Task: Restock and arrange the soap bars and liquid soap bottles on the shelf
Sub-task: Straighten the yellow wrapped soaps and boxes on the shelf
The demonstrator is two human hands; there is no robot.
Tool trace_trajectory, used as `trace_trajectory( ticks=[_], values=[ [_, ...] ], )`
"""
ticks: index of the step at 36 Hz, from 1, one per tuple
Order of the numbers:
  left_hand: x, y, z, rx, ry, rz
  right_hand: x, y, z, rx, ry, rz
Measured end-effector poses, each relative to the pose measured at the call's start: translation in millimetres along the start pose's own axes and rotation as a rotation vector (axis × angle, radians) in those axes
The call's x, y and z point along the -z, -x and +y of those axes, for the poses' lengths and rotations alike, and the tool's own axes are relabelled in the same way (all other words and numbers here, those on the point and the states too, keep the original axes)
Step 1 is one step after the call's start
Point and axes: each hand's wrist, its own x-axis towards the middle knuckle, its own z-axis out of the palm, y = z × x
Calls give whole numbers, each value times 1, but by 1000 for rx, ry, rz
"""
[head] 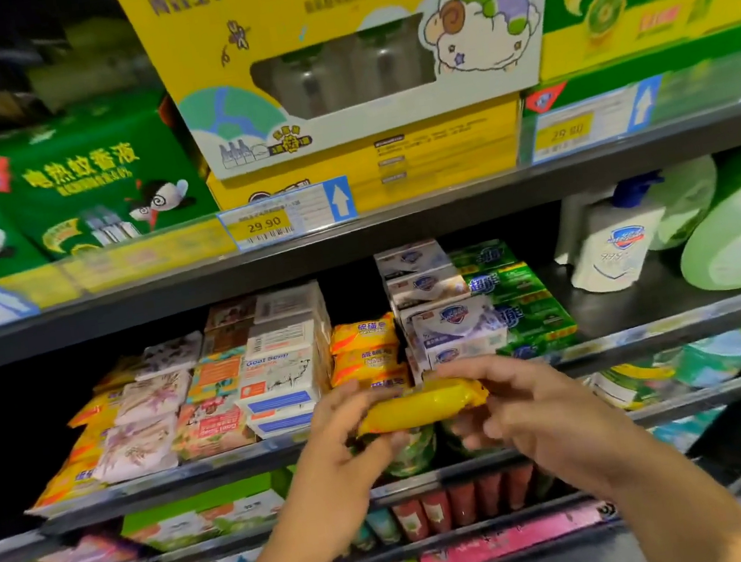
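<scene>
At front edge of soap shelf [187,478]: yellow-wrapped soap bar [419,406], held level between both hands, just below stack of matching yellow bars [364,353]. Left hand [347,431]: fingers curled round bar's left end. Right hand [515,408]: thumb and fingers pinching right end. Left of stack: white goat-soap boxes [277,375]. Right of stack: white-and-blue soap boxes [450,317], then green soap packs [527,306]. Far right, same shelf: white pump bottle [611,247], upright. Shelf above: yellow carton [350,45], price tag [263,224] reading 29.90.
</scene>
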Motion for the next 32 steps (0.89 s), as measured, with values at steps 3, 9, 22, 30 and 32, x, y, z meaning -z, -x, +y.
trace_trajectory(
  ticks=[3, 9, 22, 30, 32],
  values=[
    [2, 5, 2, 51, 134, 6, -6, 3, 0, 19, 185, -47],
    [-4, 11, 9, 49, 284, -2, -19, 2, -3, 134, 238, 225],
    [2, 18, 4, -12, 49, -272, -24, 10, 1, 132, -90, 287],
    [16, 23, 2, -24, -73, -38, -34, 1, -3, 80, 66, 35],
    [23, 23, -1, -40, -71, 14, -42, -7, -5, 85, 144, 69]
  ],
)
